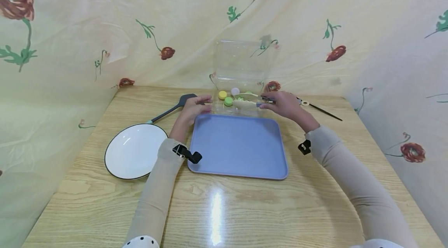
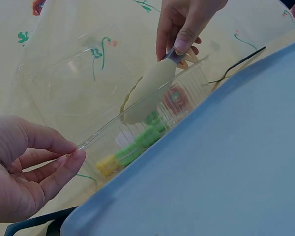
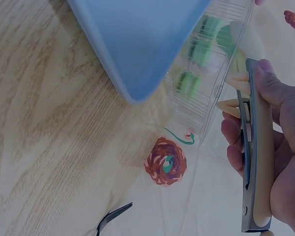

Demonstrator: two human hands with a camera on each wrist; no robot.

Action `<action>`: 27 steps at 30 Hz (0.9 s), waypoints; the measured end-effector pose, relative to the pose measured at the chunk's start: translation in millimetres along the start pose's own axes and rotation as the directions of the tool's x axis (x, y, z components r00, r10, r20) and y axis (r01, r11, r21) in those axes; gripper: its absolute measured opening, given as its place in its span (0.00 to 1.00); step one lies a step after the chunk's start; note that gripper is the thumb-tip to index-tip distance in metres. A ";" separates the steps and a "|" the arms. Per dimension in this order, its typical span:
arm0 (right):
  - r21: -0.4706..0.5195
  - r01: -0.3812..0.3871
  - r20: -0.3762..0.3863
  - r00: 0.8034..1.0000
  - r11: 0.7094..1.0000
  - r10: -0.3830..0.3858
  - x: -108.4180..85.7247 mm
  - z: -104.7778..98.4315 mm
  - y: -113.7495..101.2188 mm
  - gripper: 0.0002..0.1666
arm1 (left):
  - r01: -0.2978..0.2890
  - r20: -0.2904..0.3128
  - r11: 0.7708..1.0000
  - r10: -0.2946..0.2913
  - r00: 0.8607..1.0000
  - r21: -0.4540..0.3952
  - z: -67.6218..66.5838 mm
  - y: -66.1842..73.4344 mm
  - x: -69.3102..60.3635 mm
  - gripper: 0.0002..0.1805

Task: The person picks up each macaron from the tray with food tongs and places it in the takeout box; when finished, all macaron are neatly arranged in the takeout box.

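Note:
A clear plastic box (image 2: 191,83) with its lid (image 1: 241,59) raised stands behind the blue tray. Inside lie a yellow macaron (image 1: 222,95), a pale one (image 1: 235,91) and several green macarons (image 3: 201,51). My left hand (image 1: 193,109) pinches the box's left rim between thumb and fingers, as the left wrist view shows. Kitchen tongs (image 3: 262,162) with cream-coloured heads are gripped in my right hand (image 1: 285,104). Their heads (image 2: 147,93) reach into the box from the right, spread apart, near the green macarons. Whether they touch one is hard to make out.
The blue tray (image 1: 238,145) lies directly in front of the box. To its left are a white dish (image 1: 135,151) with a dark rim and a dark spatula (image 1: 185,99). A black fork (image 3: 115,214) lies to the right. A flowered cloth (image 1: 196,14) hangs behind the table.

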State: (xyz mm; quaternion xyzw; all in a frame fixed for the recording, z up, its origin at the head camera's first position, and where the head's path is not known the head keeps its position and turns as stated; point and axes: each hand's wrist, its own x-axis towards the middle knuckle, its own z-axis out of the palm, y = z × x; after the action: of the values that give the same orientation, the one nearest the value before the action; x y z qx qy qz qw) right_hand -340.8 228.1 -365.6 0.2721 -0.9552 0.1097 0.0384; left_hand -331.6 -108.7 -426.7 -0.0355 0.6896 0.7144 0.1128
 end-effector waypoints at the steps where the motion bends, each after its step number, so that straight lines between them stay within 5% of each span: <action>1: -0.005 0.000 0.002 1.000 1.000 0.000 0.4 0.1 0.5 0.30 | 0.000 0.001 1.000 0.000 1.000 -0.001 0.0 0.1 0.1 0.29; 27: 0.033 -0.019 0.021 1.000 0.999 0.018 2.1 1.8 1.3 0.30 | 0.008 0.010 1.000 -0.008 1.000 0.001 -0.7 0.3 0.3 0.29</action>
State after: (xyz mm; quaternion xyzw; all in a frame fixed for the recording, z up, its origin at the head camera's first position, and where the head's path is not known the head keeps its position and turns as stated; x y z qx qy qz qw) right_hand -343.2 227.7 -367.2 0.2649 -0.9561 0.1233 0.0231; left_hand -332.0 -109.3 -426.5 -0.0343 0.6894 0.7137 0.1192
